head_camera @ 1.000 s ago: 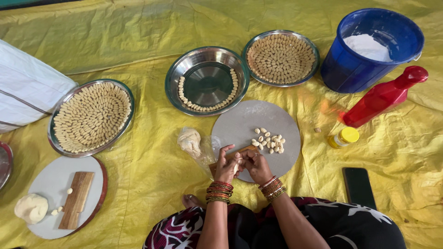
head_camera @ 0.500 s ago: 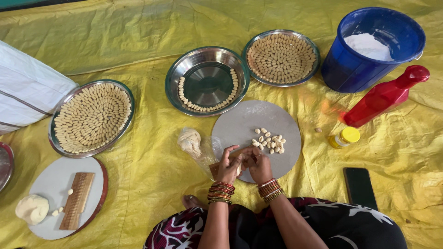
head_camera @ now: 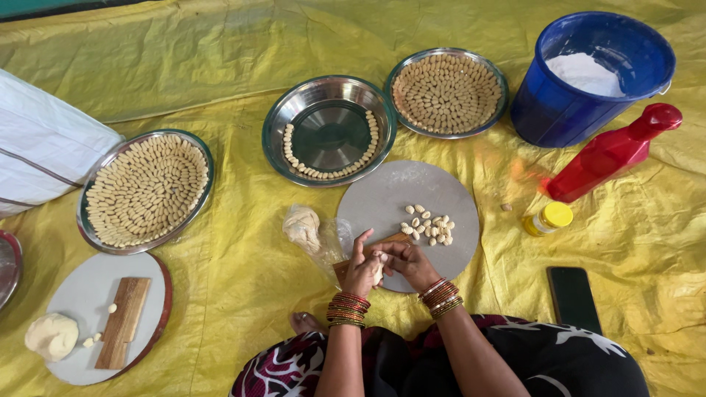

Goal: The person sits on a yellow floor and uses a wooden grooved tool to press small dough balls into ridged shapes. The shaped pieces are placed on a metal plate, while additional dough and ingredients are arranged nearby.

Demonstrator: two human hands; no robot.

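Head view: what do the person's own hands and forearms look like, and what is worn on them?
Both forearms are bare, with no sleeves or gloves. The left hand has a stack of red and gold bangles at the wrist; the right hand has a similar, slightly slimmer stack. No rings can be made out.

A blue bucket [head_camera: 588, 95], red bottle [head_camera: 610, 153] and yellow sheet [head_camera: 235, 242] surround pale dough pieces [head_camera: 429, 225].

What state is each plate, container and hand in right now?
Left hand: closed on a small dough piece.
Right hand: pinching the same piece.
Middle steel plate: only its rim lined with shaped pieces.
Far steel plate: full.
Left steel plate: full.
Blue bucket: open, partly filled with white powder.
Red bottle: lying down, capped.
Yellow-lidded jar: closed.
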